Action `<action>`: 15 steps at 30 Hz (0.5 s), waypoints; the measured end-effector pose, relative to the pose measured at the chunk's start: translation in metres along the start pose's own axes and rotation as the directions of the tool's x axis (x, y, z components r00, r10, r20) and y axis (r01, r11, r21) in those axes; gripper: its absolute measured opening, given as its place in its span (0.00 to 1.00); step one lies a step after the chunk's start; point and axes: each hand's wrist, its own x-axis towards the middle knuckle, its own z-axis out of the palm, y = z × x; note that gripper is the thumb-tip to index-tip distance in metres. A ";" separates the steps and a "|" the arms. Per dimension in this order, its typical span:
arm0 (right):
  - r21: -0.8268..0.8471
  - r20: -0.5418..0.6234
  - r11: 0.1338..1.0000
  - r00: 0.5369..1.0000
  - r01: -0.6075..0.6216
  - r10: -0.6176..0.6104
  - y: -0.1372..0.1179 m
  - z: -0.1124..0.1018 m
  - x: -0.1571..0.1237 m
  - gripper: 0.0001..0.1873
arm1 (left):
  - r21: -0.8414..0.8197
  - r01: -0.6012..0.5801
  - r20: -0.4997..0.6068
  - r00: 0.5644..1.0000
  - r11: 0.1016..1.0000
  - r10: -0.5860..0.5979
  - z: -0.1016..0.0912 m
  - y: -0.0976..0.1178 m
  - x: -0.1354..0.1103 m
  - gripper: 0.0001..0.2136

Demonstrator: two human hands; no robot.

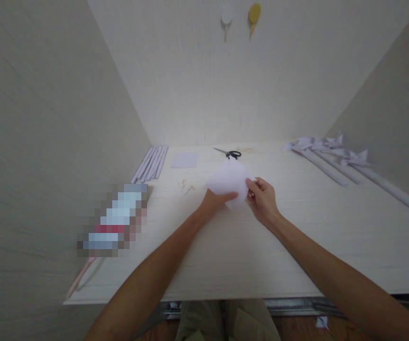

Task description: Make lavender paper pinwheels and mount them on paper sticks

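While the left hand (216, 202) and the right hand (264, 198) pinch the white paper sheet (227, 181) with closed fingers above the middle of the counter (297, 246), a fold seems in hand, calling next for squarely matched edges.

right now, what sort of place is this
Probably a paper-craft table: left hand and right hand hold a white paper sheet, scissors lie behind it, paper pinwheels lie at the right.
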 end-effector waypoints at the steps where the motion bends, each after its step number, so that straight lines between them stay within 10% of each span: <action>1: 0.018 0.021 1.000 1.000 -0.014 0.013 0.000 0.001 0.000 0.15 | 0.009 0.000 0.005 1.000 1.000 0.000 0.001 0.000 -0.001 0.21; 15: -0.246 0.254 0.967 0.958 -0.070 0.133 0.006 0.000 -0.004 0.16 | -0.094 -0.085 -0.119 0.990 0.992 0.074 0.002 -0.004 0.002 0.13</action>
